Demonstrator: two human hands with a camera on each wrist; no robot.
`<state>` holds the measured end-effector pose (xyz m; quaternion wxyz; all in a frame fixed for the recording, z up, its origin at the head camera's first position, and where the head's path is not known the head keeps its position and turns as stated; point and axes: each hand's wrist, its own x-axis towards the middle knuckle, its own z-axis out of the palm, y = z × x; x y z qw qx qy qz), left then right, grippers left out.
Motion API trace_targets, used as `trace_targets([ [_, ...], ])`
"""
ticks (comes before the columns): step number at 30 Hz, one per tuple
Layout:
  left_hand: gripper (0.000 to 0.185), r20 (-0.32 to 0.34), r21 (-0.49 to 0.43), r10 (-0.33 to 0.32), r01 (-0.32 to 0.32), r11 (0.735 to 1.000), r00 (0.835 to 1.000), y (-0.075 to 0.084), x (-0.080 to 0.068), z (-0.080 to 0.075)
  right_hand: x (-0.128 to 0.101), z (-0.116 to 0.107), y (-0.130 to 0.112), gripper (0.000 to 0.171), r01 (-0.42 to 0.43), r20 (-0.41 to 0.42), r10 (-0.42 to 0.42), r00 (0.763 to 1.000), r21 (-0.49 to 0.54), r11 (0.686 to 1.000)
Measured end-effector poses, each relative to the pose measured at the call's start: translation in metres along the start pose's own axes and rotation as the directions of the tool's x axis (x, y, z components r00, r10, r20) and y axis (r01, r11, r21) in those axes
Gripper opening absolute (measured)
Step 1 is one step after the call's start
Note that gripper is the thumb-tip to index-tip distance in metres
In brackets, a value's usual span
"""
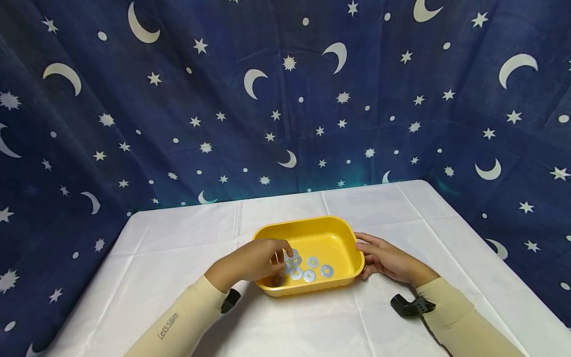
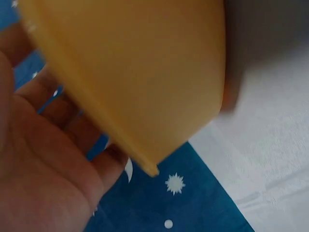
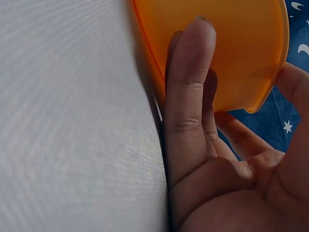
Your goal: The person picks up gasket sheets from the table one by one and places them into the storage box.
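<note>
A yellow plastic tray (image 1: 308,221) sits on the white tablecloth with several flat metal washers (image 1: 309,275) on its floor. My left hand (image 1: 250,263) reaches over the tray's left rim, its fingertips curled down among the washers and pinching one. The left wrist view shows only my palm (image 2: 38,183) and the tray's outer wall (image 2: 145,72); the fingertips are hidden behind the rim. My right hand (image 1: 388,260) holds the tray's right end. Its fingers (image 3: 190,87) lie along the tray wall (image 3: 241,48), with the thumb over the rim.
The white cloth-covered table (image 1: 178,238) stretches to both sides and in front of the tray. A dark blue backdrop (image 1: 285,99) with moons and stars hangs behind it and down both sides. A black wrist mount (image 1: 410,306) sits under my right forearm.
</note>
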<state>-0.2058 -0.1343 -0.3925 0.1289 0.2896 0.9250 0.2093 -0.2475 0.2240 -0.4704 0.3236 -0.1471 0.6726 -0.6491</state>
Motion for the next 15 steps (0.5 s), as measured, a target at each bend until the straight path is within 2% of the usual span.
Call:
trace_targets([
  [4,0.031,-0.134,-0.018,0.008,-0.011,1.000,0.991,0.002,-0.013,-0.005,0.001,-0.001,0.001,0.072,-0.002,0.002,0.002,1.000,-0.004,1.000],
  [6,0.036,-0.223,0.009,0.031,-0.030,1.000,0.974,0.003,-0.022,-0.007,0.001,-0.002,0.001,0.071,0.000,0.008,0.000,1.000,-0.001,1.000],
  [8,0.042,-0.309,0.066,0.056,-0.038,0.997,0.949,0.002,-0.031,-0.009,0.000,-0.002,0.000,0.070,-0.002,0.004,0.002,1.000,-0.002,1.000],
  [10,0.049,-0.382,0.128,0.068,-0.020,0.992,0.922,0.001,-0.040,-0.011,-0.001,-0.001,-0.002,0.070,-0.006,-0.017,0.006,1.000,-0.024,1.000],
  [12,0.056,-0.430,0.183,0.066,0.015,0.983,0.900,-0.002,-0.048,-0.012,-0.003,-0.001,-0.005,0.069,-0.014,-0.070,0.009,0.997,-0.071,0.997],
  [15,0.064,-0.459,0.223,0.026,0.087,0.971,0.888,-0.009,-0.059,-0.012,-0.007,0.001,-0.009,0.067,-0.038,-0.181,0.008,0.984,-0.163,0.986],
])
